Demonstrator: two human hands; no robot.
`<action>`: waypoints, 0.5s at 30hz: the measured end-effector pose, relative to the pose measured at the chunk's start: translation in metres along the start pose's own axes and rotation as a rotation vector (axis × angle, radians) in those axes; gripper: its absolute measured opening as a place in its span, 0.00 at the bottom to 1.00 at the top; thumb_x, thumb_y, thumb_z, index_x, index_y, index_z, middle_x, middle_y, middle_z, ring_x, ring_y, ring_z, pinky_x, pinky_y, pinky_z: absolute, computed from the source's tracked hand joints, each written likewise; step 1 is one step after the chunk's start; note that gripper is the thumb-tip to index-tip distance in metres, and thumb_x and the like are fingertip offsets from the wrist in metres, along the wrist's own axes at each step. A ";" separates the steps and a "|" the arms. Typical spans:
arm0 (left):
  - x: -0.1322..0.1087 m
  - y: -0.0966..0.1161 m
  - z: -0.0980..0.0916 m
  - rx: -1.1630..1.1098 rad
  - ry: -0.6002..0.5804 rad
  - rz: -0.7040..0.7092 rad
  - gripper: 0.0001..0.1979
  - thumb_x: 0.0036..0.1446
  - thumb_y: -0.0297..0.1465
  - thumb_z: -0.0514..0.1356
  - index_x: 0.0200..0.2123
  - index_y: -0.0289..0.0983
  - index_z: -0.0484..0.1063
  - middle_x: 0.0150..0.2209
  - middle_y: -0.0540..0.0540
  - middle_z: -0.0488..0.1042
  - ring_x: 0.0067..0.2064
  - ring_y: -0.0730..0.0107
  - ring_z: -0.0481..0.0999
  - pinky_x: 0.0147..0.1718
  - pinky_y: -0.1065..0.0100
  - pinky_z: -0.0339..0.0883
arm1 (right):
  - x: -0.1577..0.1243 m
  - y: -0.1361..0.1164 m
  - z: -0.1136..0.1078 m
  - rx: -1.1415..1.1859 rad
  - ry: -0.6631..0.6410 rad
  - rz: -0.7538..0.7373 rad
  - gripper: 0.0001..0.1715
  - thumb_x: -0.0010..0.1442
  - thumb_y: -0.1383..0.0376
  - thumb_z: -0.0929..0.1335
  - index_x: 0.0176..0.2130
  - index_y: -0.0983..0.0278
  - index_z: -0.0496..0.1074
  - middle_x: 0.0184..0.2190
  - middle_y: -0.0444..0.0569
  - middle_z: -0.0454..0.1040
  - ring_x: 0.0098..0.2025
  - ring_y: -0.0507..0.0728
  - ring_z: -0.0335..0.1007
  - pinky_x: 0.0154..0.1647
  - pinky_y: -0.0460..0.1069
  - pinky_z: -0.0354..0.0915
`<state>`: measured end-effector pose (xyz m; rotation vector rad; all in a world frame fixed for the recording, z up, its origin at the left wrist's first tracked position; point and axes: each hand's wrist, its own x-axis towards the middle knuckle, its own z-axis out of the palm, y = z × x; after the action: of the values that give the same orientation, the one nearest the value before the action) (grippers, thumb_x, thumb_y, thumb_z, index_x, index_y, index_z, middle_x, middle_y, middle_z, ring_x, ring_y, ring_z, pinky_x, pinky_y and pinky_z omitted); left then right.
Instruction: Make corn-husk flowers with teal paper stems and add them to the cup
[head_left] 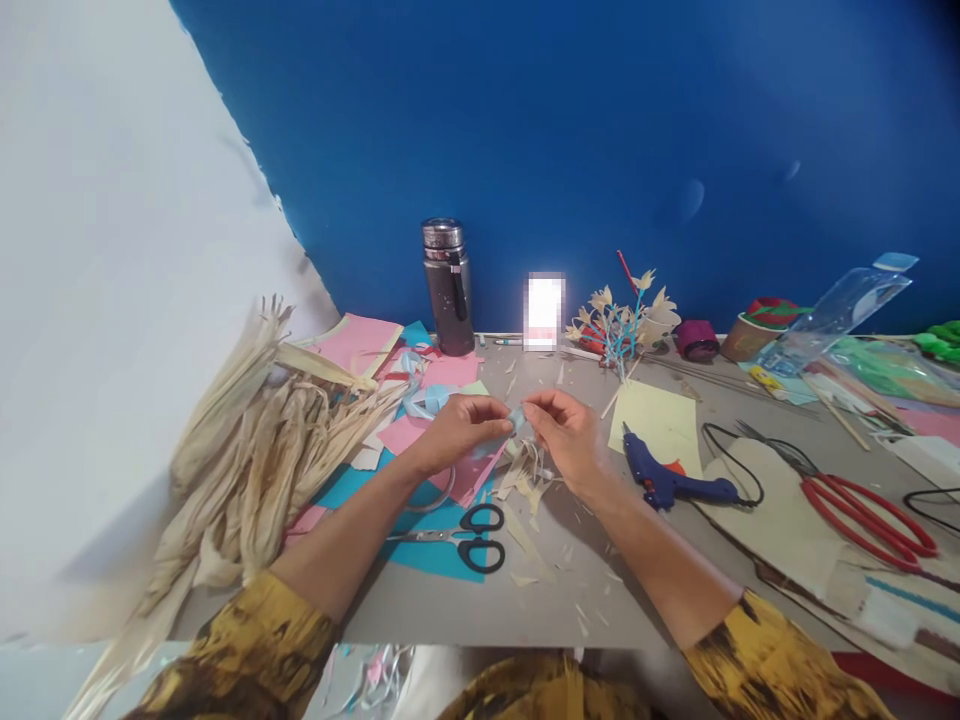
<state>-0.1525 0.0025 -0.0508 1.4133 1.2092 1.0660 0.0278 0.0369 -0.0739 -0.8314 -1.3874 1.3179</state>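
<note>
My left hand [471, 428] and my right hand [564, 428] meet above the middle of the table. Between their fingertips is a small pale blue strip [517, 418], pinched from both sides. Below the hands lie cream husk scraps [529, 478]. Black-handled scissors [480, 538] rest on blue paper [442, 573] nearer to me. To the right of my right hand, a dark blue glue gun [667, 475] lies partly on a pale yellow sheet [660, 415].
Dried husks [262, 470] are heaped at the left. Behind the hands stand a dark flask [450, 300], a bright blurred screen [544, 312] and flowers on blue stems [622, 325]. Red-handled shears [870, 520], a cup [750, 335] and a clear bottle [844, 310] are at the right.
</note>
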 end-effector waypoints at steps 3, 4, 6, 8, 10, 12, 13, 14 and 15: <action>0.001 -0.003 -0.002 -0.119 0.031 -0.031 0.12 0.47 0.37 0.71 0.28 0.33 0.77 0.24 0.48 0.78 0.24 0.73 0.72 0.25 0.71 0.65 | -0.002 -0.004 -0.001 -0.085 0.040 -0.036 0.15 0.56 0.56 0.71 0.37 0.65 0.76 0.22 0.41 0.69 0.21 0.49 0.57 0.23 0.45 0.56; 0.002 -0.004 -0.005 -0.156 0.060 -0.037 0.13 0.47 0.37 0.71 0.28 0.33 0.77 0.24 0.47 0.78 0.24 0.72 0.73 0.24 0.70 0.65 | -0.005 -0.005 -0.002 -0.145 0.036 -0.062 0.14 0.57 0.56 0.70 0.36 0.65 0.76 0.23 0.41 0.70 0.22 0.49 0.58 0.24 0.45 0.57; 0.003 -0.004 -0.012 -0.241 0.150 -0.033 0.13 0.45 0.37 0.72 0.28 0.34 0.76 0.23 0.48 0.77 0.24 0.70 0.74 0.23 0.70 0.67 | -0.014 -0.008 -0.002 -0.283 -0.088 -0.118 0.12 0.60 0.59 0.68 0.33 0.65 0.75 0.24 0.42 0.72 0.25 0.50 0.61 0.28 0.45 0.59; 0.004 -0.004 -0.019 -0.361 0.246 -0.037 0.14 0.42 0.36 0.74 0.28 0.34 0.76 0.22 0.48 0.77 0.24 0.69 0.76 0.24 0.70 0.69 | -0.026 -0.012 0.001 -0.443 -0.374 -0.164 0.11 0.61 0.61 0.68 0.31 0.65 0.75 0.26 0.43 0.74 0.27 0.51 0.64 0.30 0.45 0.59; 0.005 -0.004 -0.024 -0.468 0.309 -0.057 0.15 0.39 0.34 0.75 0.28 0.35 0.75 0.22 0.49 0.77 0.24 0.69 0.76 0.24 0.69 0.71 | -0.039 -0.013 0.007 -0.684 -0.676 -0.223 0.08 0.59 0.61 0.70 0.34 0.64 0.77 0.29 0.45 0.76 0.31 0.52 0.67 0.31 0.46 0.57; 0.006 -0.005 -0.027 -0.518 0.334 -0.070 0.16 0.38 0.33 0.76 0.27 0.35 0.75 0.22 0.50 0.76 0.23 0.70 0.76 0.24 0.69 0.71 | -0.050 -0.014 0.014 -0.931 -0.868 -0.298 0.10 0.55 0.61 0.72 0.38 0.64 0.78 0.34 0.49 0.78 0.35 0.56 0.69 0.31 0.48 0.54; 0.006 -0.005 -0.028 -0.524 0.338 -0.066 0.15 0.38 0.33 0.75 0.27 0.35 0.74 0.21 0.50 0.76 0.22 0.70 0.76 0.24 0.69 0.71 | -0.054 -0.013 0.018 -0.986 -0.903 -0.317 0.12 0.55 0.62 0.73 0.39 0.64 0.78 0.36 0.52 0.78 0.36 0.58 0.69 0.30 0.48 0.53; 0.006 -0.006 -0.029 -0.523 0.338 -0.062 0.15 0.39 0.33 0.75 0.26 0.34 0.74 0.21 0.50 0.76 0.22 0.71 0.75 0.24 0.70 0.71 | -0.056 -0.013 0.021 -1.019 -0.920 -0.328 0.12 0.55 0.62 0.72 0.40 0.65 0.78 0.37 0.53 0.78 0.36 0.58 0.69 0.29 0.49 0.51; 0.006 -0.006 -0.029 -0.524 0.338 -0.058 0.15 0.40 0.33 0.75 0.26 0.34 0.74 0.21 0.50 0.75 0.22 0.71 0.75 0.24 0.70 0.71 | -0.058 -0.012 0.023 -1.047 -0.925 -0.324 0.12 0.56 0.63 0.71 0.41 0.65 0.78 0.38 0.55 0.78 0.35 0.58 0.69 0.28 0.50 0.50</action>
<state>-0.1815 0.0122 -0.0521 0.8120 1.0827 1.4907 0.0222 -0.0264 -0.0712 -0.5611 -2.9183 0.6296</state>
